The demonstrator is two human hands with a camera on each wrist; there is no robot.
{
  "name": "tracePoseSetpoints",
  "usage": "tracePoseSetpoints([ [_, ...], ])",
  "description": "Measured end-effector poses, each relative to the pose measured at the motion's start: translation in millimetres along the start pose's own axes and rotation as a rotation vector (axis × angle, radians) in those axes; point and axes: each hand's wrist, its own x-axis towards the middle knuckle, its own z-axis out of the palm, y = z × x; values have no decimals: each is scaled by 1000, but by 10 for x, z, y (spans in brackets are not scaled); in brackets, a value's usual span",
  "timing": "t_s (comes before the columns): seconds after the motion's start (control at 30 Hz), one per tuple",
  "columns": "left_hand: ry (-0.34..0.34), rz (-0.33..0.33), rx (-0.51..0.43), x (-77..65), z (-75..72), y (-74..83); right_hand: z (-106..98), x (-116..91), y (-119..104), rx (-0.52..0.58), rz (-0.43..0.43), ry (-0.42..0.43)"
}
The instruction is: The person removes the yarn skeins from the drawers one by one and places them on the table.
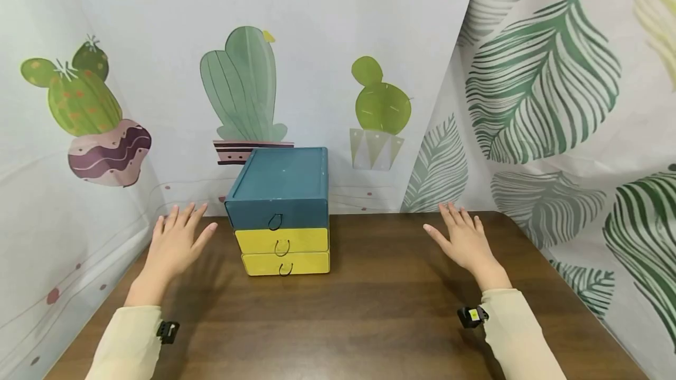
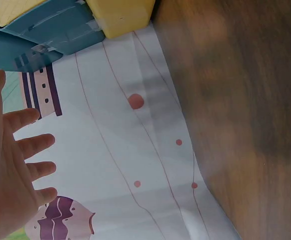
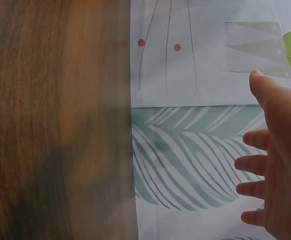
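A small drawer box (image 1: 285, 175) with a blue top tier and two yellow drawers stands left of centre at the back of the table. Each of its drawer fronts carries a thin dark loop handle (image 1: 282, 247). My left hand (image 1: 176, 242) hovers to the left of the box, fingers spread and holding nothing. In the left wrist view the box's yellow part (image 2: 123, 17) shows at the top, apart from the fingers. Over the right side of the table my right hand (image 1: 467, 242) is held out, fingers extended, touching nothing.
The brown wooden table (image 1: 380, 309) spreads beneath both hands. Behind it hangs a white cloth (image 1: 317, 75) printed with cacti, and a leaf-patterned cloth (image 1: 544, 75) hangs on the right. Small black cameras (image 1: 168, 332) sit at both wrists.
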Motion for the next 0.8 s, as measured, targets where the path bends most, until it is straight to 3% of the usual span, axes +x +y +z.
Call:
tracePoseSetpoints([
  [0.27, 34, 22, -6, 0, -42, -8, -2, 10, -32, -1, -16, 22],
  [0.8, 124, 87, 3, -24, -185, 118, 37, 10, -81, 10, -53, 62],
])
